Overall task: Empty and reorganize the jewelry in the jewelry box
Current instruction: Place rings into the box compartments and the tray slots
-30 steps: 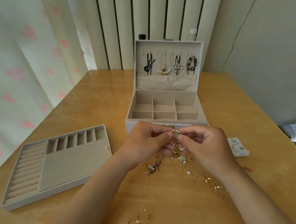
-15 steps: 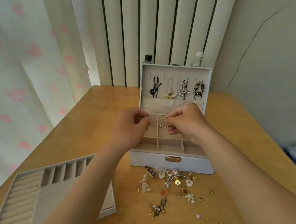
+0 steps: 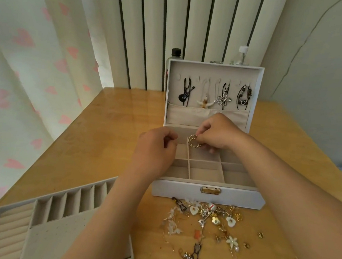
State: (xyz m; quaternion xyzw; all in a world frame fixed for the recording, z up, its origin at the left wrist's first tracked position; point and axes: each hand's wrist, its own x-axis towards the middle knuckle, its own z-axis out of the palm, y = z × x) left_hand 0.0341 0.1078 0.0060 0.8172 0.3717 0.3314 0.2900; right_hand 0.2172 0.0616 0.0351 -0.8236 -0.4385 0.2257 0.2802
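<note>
A small gold ring (image 3: 194, 142) with an openwork, chain-like band is pinched at its upper right edge by the fingers (image 3: 200, 135) of the right hand (image 3: 221, 132); the thumb and forefinger are closed on the band and the other fingers are curled beneath it. The ring is held over the open jewelry box (image 3: 207, 194), above the back middle compartment and just beside the divider on its left. The left hand (image 3: 155, 148) is held at the left rim of the box, its fingers curled into the palm, with nothing seen in them. The base of the box is split by dividers into a grid of beige-lined compartments, and a brass clasp is fixed on its pale front wall. In the upright lid (image 3: 214, 69), four pendants (image 3: 224, 99) are hung from hooks above a fabric pocket: a black guitar, a pale figure, a silver flower and a small camera. A heap of loose jewelry (image 3: 212, 217) is spread on the counter (image 3: 106, 135) just in front of the box. A removable tray (image 3: 18, 227) with ring rolls, narrow slots and a perforated panel is set on the counter at the lower left. The ring is tilted, its opening turned up and toward the camera, and its longer visible span runs left to right.
</note>
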